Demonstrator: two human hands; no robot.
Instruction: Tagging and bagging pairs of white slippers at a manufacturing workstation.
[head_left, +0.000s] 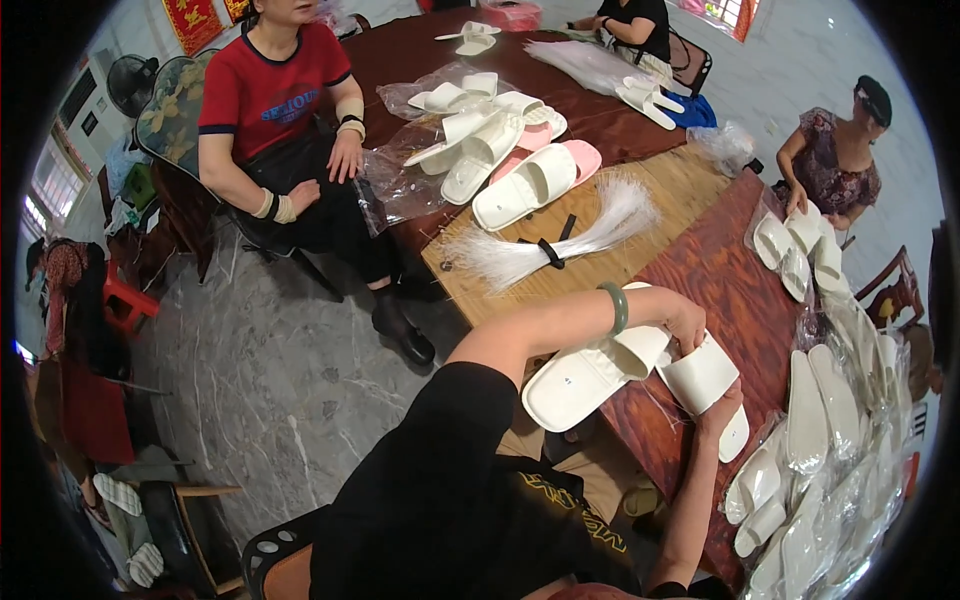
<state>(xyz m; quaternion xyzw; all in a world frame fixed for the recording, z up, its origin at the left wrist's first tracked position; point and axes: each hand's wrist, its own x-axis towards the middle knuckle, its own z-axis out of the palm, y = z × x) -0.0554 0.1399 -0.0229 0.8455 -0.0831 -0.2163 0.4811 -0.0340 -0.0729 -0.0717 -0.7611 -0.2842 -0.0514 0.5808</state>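
The left hand (688, 322) is gripping a white slipper (590, 372) by its strap, fingers curled shut around it, a green bangle (617, 307) sitting on that wrist. The right hand (722, 408) is holding a second white slipper (706, 382), fingers closed on its underside. Both slippers are touching each other and are hanging over the near edge of the dark red desk (720, 270). Beyond the slippers on the desk, a bundle of white fibres (545, 243) is lying. To the right of the slippers, a pile of bagged white slippers (820, 450) is resting. Far beyond, a person in a red shirt (265, 90) is sitting.
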